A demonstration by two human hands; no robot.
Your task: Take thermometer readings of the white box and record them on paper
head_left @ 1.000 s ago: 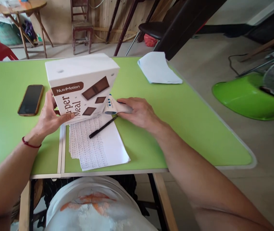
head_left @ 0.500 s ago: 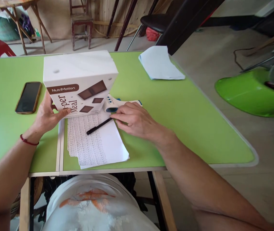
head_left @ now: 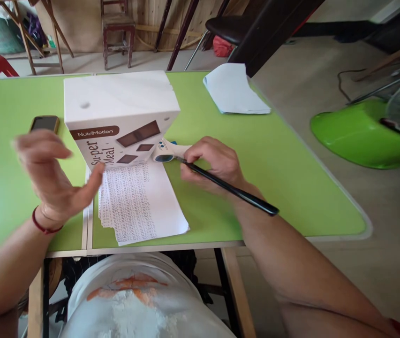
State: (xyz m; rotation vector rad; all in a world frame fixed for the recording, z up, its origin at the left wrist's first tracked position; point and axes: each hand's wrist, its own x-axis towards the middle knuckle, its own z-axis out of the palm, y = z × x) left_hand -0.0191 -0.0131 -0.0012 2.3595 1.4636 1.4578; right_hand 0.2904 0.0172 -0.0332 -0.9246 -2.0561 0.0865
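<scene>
My right hand [head_left: 214,162] is closed round a black pen [head_left: 235,188], whose tip points left and whose long end slants down over my wrist. My left hand [head_left: 54,176] is raised in front of the box with its fingers apart and curved, holding nothing. A white NutriMotion box [head_left: 122,98] stands on the table at the back edge of a stack of handwritten sheets [head_left: 139,206]. Between the box and my right hand lies a white and blue device [head_left: 166,152], partly hidden by both.
A phone [head_left: 45,124] lies left of the box, partly behind my left hand. Folded white papers [head_left: 235,89] rest near the far right of the green table [head_left: 291,188]. A green plastic chair [head_left: 354,134] stands to the right, a small wooden chair [head_left: 118,33] beyond the table.
My left hand has let go of the box and lifted toward me. The pen has left the sheets and is now in my right hand. The box stands by itself.
</scene>
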